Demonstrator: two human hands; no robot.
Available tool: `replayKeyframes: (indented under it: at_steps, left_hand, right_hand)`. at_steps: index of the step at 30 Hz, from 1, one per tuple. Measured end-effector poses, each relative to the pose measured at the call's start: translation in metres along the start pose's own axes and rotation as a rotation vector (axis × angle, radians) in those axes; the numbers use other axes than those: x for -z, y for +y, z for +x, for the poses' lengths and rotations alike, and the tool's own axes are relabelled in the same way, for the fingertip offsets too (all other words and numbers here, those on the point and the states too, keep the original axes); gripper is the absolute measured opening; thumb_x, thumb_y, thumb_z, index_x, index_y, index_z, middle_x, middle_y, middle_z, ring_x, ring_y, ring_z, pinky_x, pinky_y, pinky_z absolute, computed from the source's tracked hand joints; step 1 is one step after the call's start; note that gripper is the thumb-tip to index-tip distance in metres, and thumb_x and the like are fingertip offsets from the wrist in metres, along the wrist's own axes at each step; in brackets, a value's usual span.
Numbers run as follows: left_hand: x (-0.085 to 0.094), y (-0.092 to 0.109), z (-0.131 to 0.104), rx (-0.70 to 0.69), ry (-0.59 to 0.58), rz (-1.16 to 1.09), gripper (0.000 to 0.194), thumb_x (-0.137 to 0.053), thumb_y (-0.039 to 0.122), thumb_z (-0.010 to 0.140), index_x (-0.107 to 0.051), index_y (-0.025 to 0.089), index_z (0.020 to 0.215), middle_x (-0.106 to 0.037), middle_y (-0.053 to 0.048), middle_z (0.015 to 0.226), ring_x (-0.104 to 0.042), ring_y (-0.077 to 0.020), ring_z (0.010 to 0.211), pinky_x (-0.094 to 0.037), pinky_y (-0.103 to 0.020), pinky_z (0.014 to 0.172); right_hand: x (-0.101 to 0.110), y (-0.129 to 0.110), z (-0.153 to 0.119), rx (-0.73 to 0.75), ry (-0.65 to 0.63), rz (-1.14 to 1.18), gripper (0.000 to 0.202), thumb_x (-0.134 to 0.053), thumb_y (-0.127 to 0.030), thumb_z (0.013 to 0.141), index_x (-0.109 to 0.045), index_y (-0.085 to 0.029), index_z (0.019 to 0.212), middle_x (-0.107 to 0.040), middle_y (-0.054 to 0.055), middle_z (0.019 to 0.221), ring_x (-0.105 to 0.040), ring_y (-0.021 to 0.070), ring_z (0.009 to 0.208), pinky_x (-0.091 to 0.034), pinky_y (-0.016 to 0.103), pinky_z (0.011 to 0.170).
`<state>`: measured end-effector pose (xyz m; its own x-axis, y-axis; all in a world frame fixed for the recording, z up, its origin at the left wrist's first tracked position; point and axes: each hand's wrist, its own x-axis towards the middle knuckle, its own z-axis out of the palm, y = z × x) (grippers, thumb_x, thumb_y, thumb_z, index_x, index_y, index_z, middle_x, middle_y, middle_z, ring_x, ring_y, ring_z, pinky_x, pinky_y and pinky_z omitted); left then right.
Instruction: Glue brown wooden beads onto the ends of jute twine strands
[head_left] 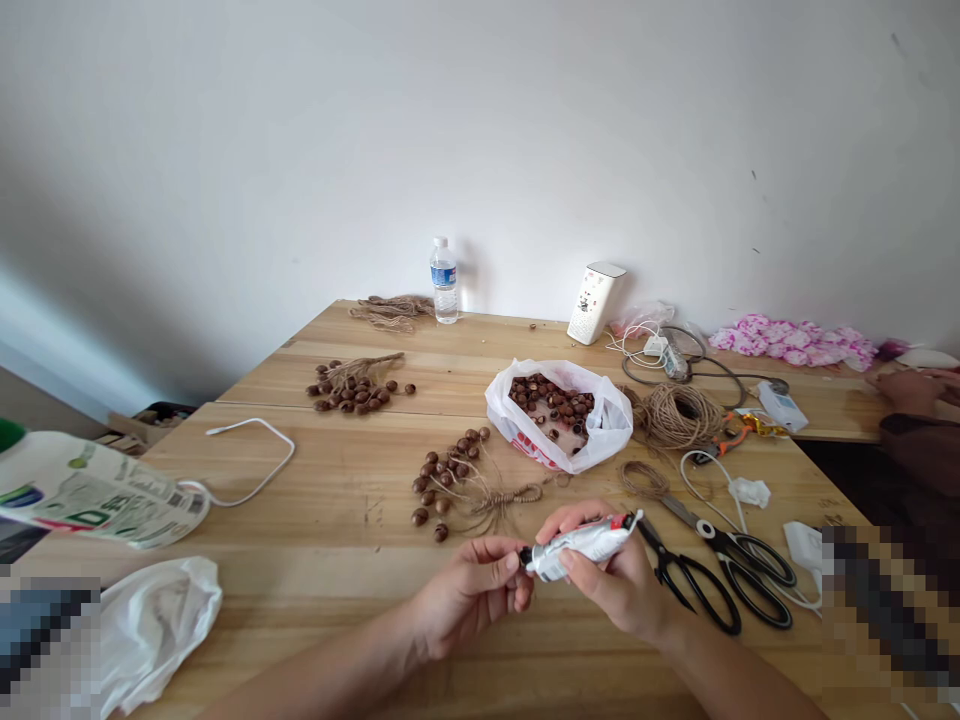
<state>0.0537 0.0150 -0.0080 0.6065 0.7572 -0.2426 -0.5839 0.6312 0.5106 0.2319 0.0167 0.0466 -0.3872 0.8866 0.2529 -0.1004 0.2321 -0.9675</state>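
1. Wooden planks make up the surface [315, 540], which runs back to a pale wall.
2. The right hand [619, 590] is curled around a crumpled white tube [581, 545], thumb on top and fingers beneath, holding it just above the near part of the surface.
3. The left hand [472, 590] is pinched on the tube's black cap [525, 556], thumb and fingertips pressed together around it.
4. Just beyond the hands lies a cluster of brown beads [442, 480] tied on twine, with a knotted twine tail trailing toward the tube.
5. Black-handled scissors [709, 570] lie just right of the right hand, two pairs side by side.
6. A white plastic bag [600, 425] holding more brown beads sits behind the cluster, and a coil of twine [679, 415] rests just to its right.
7. A second bead bunch [356, 385] lies further back on the left, near a loose white cord [255, 460].
8. A water bottle [444, 282] stands upright near the wall.
9. Another person's hand [911, 385] rests at the far right edge of the surface.
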Motion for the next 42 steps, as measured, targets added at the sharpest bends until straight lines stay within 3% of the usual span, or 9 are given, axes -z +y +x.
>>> replayKeyframes:
  at_steps: [42]
  left_hand:
    - [0.0006,0.0011,-0.0015,-0.005,-0.021,-0.013,0.014,-0.073,0.020,0.067,-0.071,0.010,0.076,-0.067,-0.006,0.065,-0.058,-0.0122,0.052,-0.038,-0.023,0.052]
  right_hand:
    - [0.0053,-0.0042,0.0025,0.046,0.031,-0.025,0.015,-0.054,-0.019,0.084,-0.049,-0.023,0.098,-0.060,0.006,0.096,-0.056,0.0168,0.081,-0.045,0.029,0.067]
